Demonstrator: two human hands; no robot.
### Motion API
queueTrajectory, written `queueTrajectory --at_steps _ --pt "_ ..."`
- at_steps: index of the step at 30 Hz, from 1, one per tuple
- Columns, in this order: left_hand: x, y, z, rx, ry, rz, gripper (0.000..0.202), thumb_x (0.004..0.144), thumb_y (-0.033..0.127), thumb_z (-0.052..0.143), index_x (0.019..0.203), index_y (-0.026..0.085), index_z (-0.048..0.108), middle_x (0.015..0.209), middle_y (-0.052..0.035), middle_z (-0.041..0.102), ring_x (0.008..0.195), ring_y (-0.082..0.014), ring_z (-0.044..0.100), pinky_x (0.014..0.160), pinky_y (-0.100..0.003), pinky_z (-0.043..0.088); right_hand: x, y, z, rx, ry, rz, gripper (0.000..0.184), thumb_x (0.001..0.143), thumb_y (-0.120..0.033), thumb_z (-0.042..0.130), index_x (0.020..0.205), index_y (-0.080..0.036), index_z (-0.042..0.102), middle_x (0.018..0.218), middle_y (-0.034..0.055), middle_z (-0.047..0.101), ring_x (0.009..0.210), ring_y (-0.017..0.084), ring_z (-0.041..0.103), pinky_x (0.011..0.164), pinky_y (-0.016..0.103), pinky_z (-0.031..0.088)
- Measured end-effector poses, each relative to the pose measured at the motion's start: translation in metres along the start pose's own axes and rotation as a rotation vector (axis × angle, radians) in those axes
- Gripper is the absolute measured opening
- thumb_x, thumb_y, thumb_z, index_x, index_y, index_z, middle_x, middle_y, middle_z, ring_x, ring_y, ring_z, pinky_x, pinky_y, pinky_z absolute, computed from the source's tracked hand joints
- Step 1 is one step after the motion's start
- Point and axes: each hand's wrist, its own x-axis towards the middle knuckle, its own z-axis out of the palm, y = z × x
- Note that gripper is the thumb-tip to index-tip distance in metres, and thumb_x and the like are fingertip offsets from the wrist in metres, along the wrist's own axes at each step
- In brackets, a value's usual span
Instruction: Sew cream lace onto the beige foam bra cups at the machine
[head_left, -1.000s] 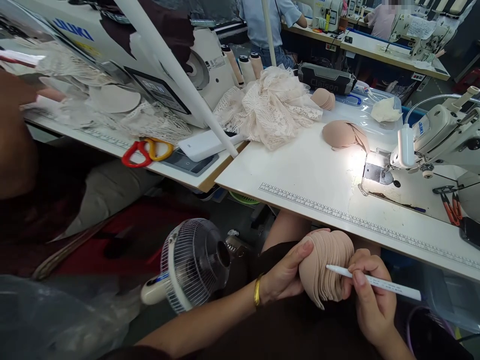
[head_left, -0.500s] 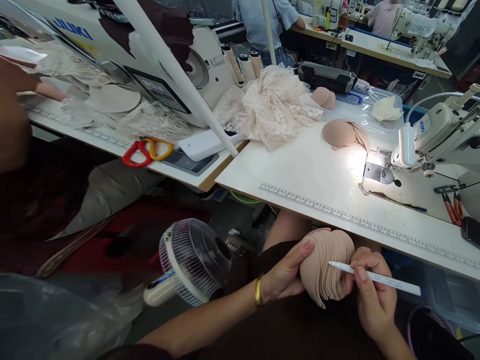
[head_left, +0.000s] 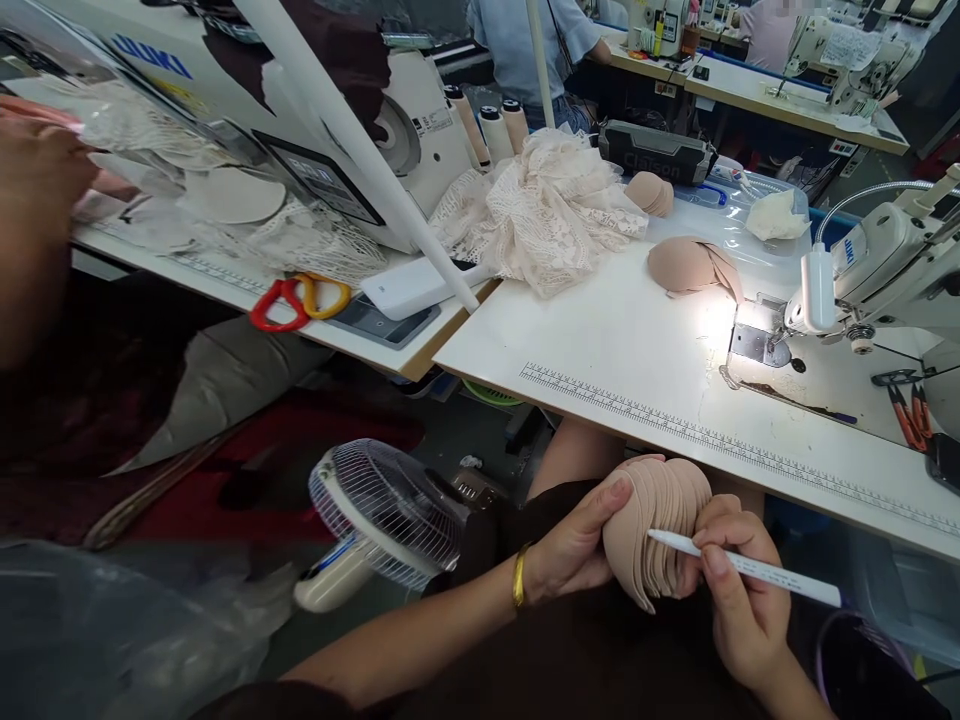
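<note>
While my left hand (head_left: 577,545) grips the stack of beige foam cups (head_left: 656,530) over my lap, below the table edge (head_left: 675,450), my right hand (head_left: 739,600) pinches a white pen (head_left: 742,567), tip touching the stack.

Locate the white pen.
Bottom right, head view: white pen in the right hand, tip at the beige cup stack held by the left hand.

The room was evenly bright. A machine lamp (head_left: 816,290) threw hard white glare on the table (head_left: 615,340) at the right. Under the table it was dim. The arm (head_left: 30,200) at the far left was blurred, and edges bowed.
</note>
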Motion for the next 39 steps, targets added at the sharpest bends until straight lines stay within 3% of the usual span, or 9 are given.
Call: queueTrajectory --at_steps 7,13,22,28,33,39 --pt "-0.0004 0.0008 0.0010 -0.014 -0.018 0.006 0.044 0.091 0.048 0.080 0.126 0.024 0.069 0.132 -0.0088 0.067 0.130 -0.0303 0.060 0.118 -0.048 0.040 0.0013 0.0007 -0.0020 -0.032 0.006 -0.006 0.015 0.108 -0.021 0.049 0.110 -0.026 0.064 0.067 -0.0003 0.062 0.077 0.023 0.058 0.068 0.038 0.045" --pt "-0.0034 -0.0001 -0.0029 0.029 -0.010 -0.013 0.049 0.094 0.051 0.075 0.134 0.025 0.064 0.131 -0.0098 0.068 0.118 -0.0271 0.065 0.114 -0.047 0.041 0.0022 -0.0004 0.0013 -0.051 -0.017 -0.012 0.014 0.108 -0.022 0.050 0.110 -0.027 0.063 0.067 -0.0011 0.060 0.076 0.022 0.056 0.071 0.038 0.047" --pt "-0.0013 -0.0007 -0.0035 0.034 0.010 0.008 0.048 0.093 0.050 0.076 0.133 0.025 0.065 0.140 -0.0108 0.065 0.129 -0.0316 0.061 0.113 -0.047 0.044 -0.0009 0.0015 -0.0020 0.024 -0.003 -0.006 0.017 0.109 -0.022 0.049 0.113 -0.027 0.065 0.067 0.0006 0.065 0.080 0.023 0.056 0.070 0.037 0.046" --pt "-0.0013 -0.0002 -0.0020 0.033 0.018 -0.010 0.051 0.091 0.051 0.078 0.132 0.024 0.065 0.128 -0.0095 0.069 0.111 -0.0268 0.068 0.108 -0.045 0.048 -0.0010 0.0019 -0.0007 -0.043 -0.050 -0.027 0.014 0.107 -0.023 0.052 0.113 -0.027 0.065 0.069 -0.0003 0.063 0.079 0.023 0.054 0.075 0.040 0.046" --pt "-0.0019 -0.0009 -0.0047 0.025 0.038 -0.020 0.052 0.092 0.050 0.077 0.135 0.024 0.064 0.127 -0.0101 0.069 0.115 -0.0306 0.068 0.110 -0.050 0.046 -0.0020 0.0022 -0.0042 0.005 -0.039 -0.031 0.018 0.108 -0.020 0.049 0.114 -0.026 0.065 0.067 0.0010 0.064 0.081 0.024 0.055 0.070 0.038 0.047" --pt "-0.0001 -0.0029 -0.0010 0.035 0.042 0.003 0.049 0.091 0.050 0.078 0.132 0.024 0.067 0.130 -0.0088 0.070 0.115 -0.0322 0.068 0.105 -0.045 0.049 -0.0036 0.0033 -0.0053 -0.090 -0.074 -0.046 0.017 0.106 -0.021 0.052 0.114 -0.028 0.065 0.070 0.0006 0.066 0.077 0.024 0.056 0.071 0.039 0.046"
